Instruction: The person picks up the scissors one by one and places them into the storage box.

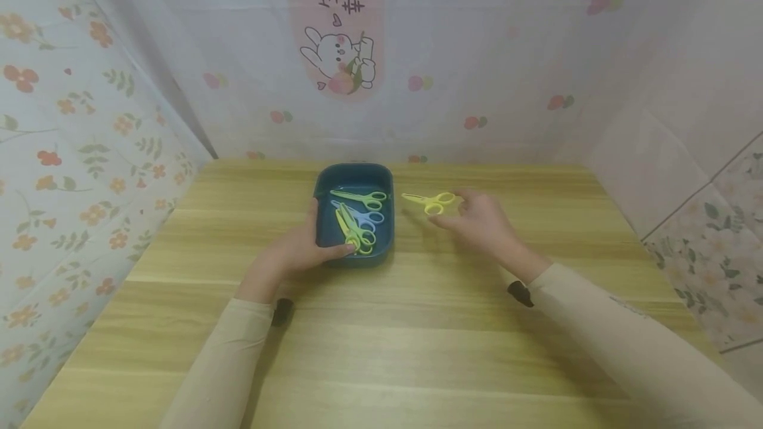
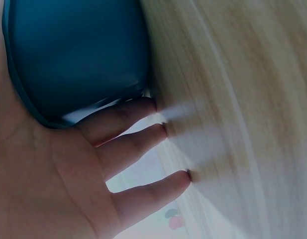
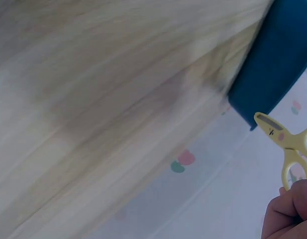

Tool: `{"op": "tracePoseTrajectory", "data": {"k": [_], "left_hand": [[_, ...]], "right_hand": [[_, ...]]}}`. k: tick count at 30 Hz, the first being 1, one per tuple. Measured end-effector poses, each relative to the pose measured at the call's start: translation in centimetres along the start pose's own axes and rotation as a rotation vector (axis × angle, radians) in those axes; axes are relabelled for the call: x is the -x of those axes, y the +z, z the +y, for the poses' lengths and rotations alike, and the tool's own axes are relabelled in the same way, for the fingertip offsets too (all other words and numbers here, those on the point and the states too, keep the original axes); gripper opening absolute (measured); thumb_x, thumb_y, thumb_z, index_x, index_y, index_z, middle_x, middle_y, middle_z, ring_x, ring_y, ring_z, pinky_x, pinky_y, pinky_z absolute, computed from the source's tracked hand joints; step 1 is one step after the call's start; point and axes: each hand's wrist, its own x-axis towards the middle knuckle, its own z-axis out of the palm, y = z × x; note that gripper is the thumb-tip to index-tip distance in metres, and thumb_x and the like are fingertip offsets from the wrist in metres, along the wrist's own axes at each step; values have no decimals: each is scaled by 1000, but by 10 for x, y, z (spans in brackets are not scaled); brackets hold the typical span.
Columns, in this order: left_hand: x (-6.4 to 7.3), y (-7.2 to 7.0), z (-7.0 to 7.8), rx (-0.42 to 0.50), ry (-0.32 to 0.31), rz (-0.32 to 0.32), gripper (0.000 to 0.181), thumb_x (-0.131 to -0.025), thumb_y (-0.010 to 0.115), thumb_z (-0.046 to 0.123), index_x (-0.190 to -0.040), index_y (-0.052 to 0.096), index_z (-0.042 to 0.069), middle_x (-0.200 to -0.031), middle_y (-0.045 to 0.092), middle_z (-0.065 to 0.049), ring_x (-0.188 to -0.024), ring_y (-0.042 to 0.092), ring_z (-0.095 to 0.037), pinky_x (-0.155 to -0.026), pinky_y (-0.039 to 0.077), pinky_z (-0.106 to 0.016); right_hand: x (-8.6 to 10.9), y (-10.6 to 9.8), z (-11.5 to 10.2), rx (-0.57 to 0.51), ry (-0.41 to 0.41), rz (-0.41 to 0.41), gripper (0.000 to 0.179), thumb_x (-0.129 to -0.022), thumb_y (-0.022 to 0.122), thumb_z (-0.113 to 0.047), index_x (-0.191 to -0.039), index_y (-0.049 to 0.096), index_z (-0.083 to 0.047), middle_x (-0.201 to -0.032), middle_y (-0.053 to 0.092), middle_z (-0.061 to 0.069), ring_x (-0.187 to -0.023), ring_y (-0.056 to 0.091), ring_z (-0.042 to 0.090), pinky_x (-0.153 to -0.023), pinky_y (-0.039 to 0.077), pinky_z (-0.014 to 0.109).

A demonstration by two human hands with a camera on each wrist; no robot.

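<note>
In the head view my right hand pinches a pair of yellow scissors by the finger loops. Those scissors hang above the table beside the bin, blades pointing left towards it. My left hand grips the dark blue plastic bin at its near left corner, thumb over the rim. The left wrist view shows the fingers spread along the bin's outer wall, tips down at the tabletop. Inside lie several scissors: green ones across the far part, blue ones and yellow-green ones overlapping nearer me.
The wood-grain table stretches out around the bin. Behind it hangs a white cloth with a rabbit print, and floral cloths hang at the sides. Dark wrist straps show at both sleeves.
</note>
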Motion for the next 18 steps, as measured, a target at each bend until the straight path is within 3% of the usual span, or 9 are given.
{"op": "tracePoseTrajectory", "data": {"k": [2,9,18], "left_hand": [[0,0,0,-1,1,-1,146,-81,72,82,-168,-21,11,-176,16,-29,-157,36,-47,-126,36,-60],[1,-1,0,4,-11,-8,147,-81,71,83,-168,-22,12,-174,20,-31,-155,40,-48,-124,38,-61],[0,0,0,-4,11,-2,146,-82,71,82,-168,-22,10,-173,22,-33,-154,41,-49,-124,38,-60]], "right_hand": [[0,1,-5,-16,-11,4,77,-89,83,-48,-147,60,-2,-58,29,-8,-55,24,12,-51,27,27],[-5,1,-25,-16,-90,66,48,-87,85,-45,-120,72,-12,-58,29,-6,-53,25,13,-50,24,28],[-10,2,-41,-32,-84,92,45,-87,84,-46,-115,74,-12,-60,32,-4,-52,29,15,-49,23,27]]}}
